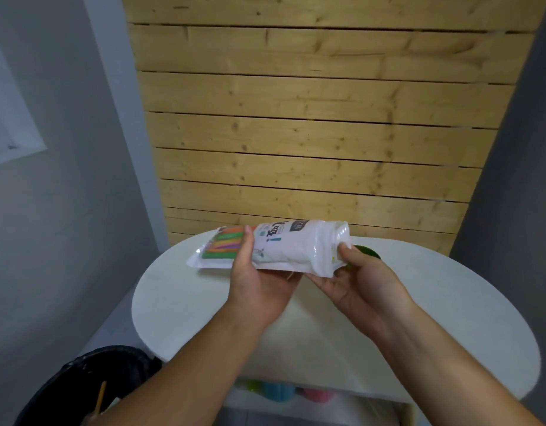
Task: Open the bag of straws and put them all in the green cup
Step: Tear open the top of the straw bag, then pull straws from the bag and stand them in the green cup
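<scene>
Glossy white plastic bag of straws (278, 247) held level above round white table (450, 302). Left hand (259, 281) wraps bag middle; right hand (357, 278) pinches crimped end. Coloured straws (225, 242) show through clear window. Green cup (368, 252) behind right hand, mostly hidden.

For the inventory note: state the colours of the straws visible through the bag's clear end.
Orange, green, purple and yellow straws, seen in the head view, inside the bag.
</scene>
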Motion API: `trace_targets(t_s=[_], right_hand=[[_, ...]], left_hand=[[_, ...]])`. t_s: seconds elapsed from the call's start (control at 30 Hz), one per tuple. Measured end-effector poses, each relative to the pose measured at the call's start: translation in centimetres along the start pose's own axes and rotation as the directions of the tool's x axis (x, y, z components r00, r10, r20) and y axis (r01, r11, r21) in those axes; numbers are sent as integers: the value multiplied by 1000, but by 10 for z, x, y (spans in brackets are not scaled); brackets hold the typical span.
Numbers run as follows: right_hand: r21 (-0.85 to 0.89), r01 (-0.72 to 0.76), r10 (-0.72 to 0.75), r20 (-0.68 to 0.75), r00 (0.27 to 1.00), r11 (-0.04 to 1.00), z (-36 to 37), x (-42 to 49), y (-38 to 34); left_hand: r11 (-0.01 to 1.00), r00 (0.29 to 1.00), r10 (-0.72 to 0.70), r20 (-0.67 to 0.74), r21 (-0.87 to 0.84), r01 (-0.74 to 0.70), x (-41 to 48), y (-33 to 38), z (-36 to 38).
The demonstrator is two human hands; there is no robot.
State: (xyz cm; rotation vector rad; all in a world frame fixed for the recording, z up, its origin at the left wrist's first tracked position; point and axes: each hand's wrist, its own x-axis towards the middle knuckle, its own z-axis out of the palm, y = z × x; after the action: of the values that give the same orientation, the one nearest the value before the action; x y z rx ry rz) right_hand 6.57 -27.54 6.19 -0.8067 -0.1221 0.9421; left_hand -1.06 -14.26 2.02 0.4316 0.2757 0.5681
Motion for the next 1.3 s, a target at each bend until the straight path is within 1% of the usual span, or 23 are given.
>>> trace_targets(t_s=[0.03, 0.1, 0.17, 0.27, 0.33, 0.37, 0.43, 0.5, 0.53, 0.6, 0.67, 0.73, 0.77, 0.83, 0.93, 1.0, 1.07, 1.13, 1.2, 1.23, 1.3], right_hand=[[6, -26, 26, -17, 1000, 1000, 0, -1, 0], [-7, -57, 57, -42, 997, 998, -3, 0, -1], [5, -52, 53, -74, 996, 999, -3, 3, 0], [96, -38, 49, -111, 993, 995, -6, 15, 10], [182, -99, 115, -78, 990, 978, -5, 18, 17], [252, -142, 149, -11, 989, 957, -6, 18, 19], [344, -156, 133, 89, 987, 926, -9, 18, 20], [385, -116, 84, 101, 991, 916, -10, 19, 21], [383, -98, 75, 75, 994, 918, -12, 23, 23], [357, -96, 100, 5, 995, 929, -11, 27, 25], [338, -85, 111, -58, 992, 937, -13, 32, 23], [253, -47, 89, -157, 984, 966, -13, 31, 20], [202, -14, 51, -180, 982, 979, -14, 32, 19], [67, 49, -30, -252, 967, 997, -11, 30, 17], [-114, 92, -124, -326, 937, 989, -7, 27, 12], [-213, 107, -170, -307, 936, 971, -7, 25, 4], [-363, 98, -210, -282, 936, 927, -9, 23, -4], [-542, 111, -282, -243, 928, 833, -14, 20, -10], [-679, 171, -359, -145, 922, 714, -19, 17, -16], [-717, 196, -378, -101, 920, 669, -20, 15, -18], [-733, 229, -391, -54, 919, 641, -21, 12, -19]], left_hand=[[999, 999, 36, -7, 12, -36, 1, 3, 3], [992, 995, 90, -33, 87, -87, 1, 8, 10], [977, 988, 140, -67, 173, -126, 0, 12, 18], [930, 961, 262, -89, 287, -227, -6, 15, 26], [870, 936, 350, -30, 381, -313, -11, 13, 33], [832, 923, 385, 23, 424, -357, -14, 11, 36], [759, 895, 430, 120, 488, -430, -21, 9, 45], [712, 877, 446, 176, 524, -467, -24, 7, 50], [700, 874, 449, 186, 535, -473, -25, 7, 51], [712, 878, 446, 175, 525, -466, -23, 8, 50], [781, 904, 404, 139, 462, -420, -21, 9, 45], [876, 948, 301, 102, 365, -317, -20, 6, 37], [906, 966, 244, 88, 335, -259, -20, 3, 33], [933, 986, 152, 71, 320, -167, -21, -5, 26], [943, 998, 59, 25, 326, -64, -24, -6, 22], [954, 999, 36, -4, 296, -34, -25, 0, 21], [968, 999, 41, -34, 251, -31, -23, 6, 18], [978, 997, 46, -64, 207, -32, -23, 9, 16], [982, 995, 56, -84, 182, -40, -22, 11, 16], [983, 994, 63, -91, 179, -46, -22, 11, 16], [981, 993, 72, -91, 187, -54, -21, 11, 16]])
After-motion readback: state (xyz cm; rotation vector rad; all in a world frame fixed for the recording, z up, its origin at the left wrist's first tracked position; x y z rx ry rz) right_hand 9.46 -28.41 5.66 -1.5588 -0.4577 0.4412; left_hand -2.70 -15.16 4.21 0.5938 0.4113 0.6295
